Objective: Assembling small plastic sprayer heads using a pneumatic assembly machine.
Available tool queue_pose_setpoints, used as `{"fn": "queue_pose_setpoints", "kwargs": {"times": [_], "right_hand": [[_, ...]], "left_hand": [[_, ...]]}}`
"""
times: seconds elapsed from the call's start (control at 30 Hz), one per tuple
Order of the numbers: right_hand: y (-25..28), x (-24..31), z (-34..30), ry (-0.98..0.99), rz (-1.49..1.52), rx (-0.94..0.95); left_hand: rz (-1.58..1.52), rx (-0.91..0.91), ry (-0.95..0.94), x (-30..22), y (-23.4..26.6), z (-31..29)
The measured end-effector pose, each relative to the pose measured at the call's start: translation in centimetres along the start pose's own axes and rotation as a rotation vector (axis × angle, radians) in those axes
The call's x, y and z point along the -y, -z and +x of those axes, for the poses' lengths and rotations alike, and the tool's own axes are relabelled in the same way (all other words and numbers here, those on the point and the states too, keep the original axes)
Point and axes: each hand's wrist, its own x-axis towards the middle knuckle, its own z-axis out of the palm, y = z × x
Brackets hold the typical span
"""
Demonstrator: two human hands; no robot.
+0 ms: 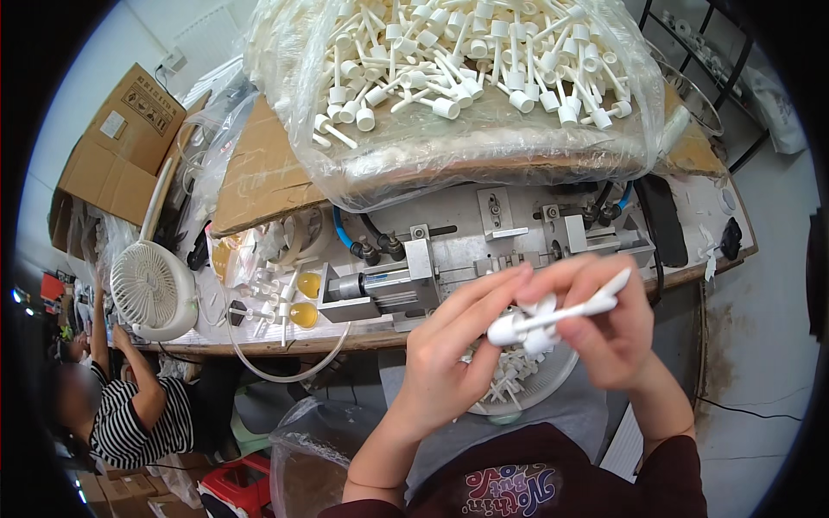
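Several white plastic pieces [553, 321], each with a cup-shaped head and a thin stem, lie bunched between my hands above the table's front edge. My right hand [609, 324] is closed around their stems, thumb below and fingers above. Beside the cup heads, my left hand [453, 345] has its fingers stretched out straight and its thumb apart, close to the heads; whether it touches them is hard to tell. Beneath my hands, a round bowl [566, 369] in my lap holds many similar white pieces, partly hidden by my hands.
A metal clamping fixture [380, 293] with air cylinders and blue hoses stands on the table. Behind it, a plastic-lined box [484, 142] overflows with white pieces. At left are a white fan [154, 289], yellow round parts [304, 314] and a person in a striped shirt [142, 414].
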Motion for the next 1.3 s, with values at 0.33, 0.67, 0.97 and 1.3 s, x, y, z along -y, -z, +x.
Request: {"fn": "queue_pose_setpoints", "kwargs": {"times": [0.33, 0.67, 0.97, 1.3], "right_hand": [[0.7, -0.9, -3.1, -0.182, 0.159, -0.237], [0.6, -1.1, -3.9, -0.407, 0.078, -0.391], [0.9, -1.2, -4.1, -0.577, 0.107, -0.378], [0.3, -1.9, -4.3, -0.671, 0.26, -0.323]], "left_hand": [[0.154, -0.045, 0.028, 1.1, -0.3, -2.1], [0.671, 0.116, -0.066, 2.4, -2.5, -2.2], [0.634, 0.159, -0.021, 2.3, -1.9, -1.4], [0.102, 0.147, -0.061, -0.3, -1.2, -2.7]]}}
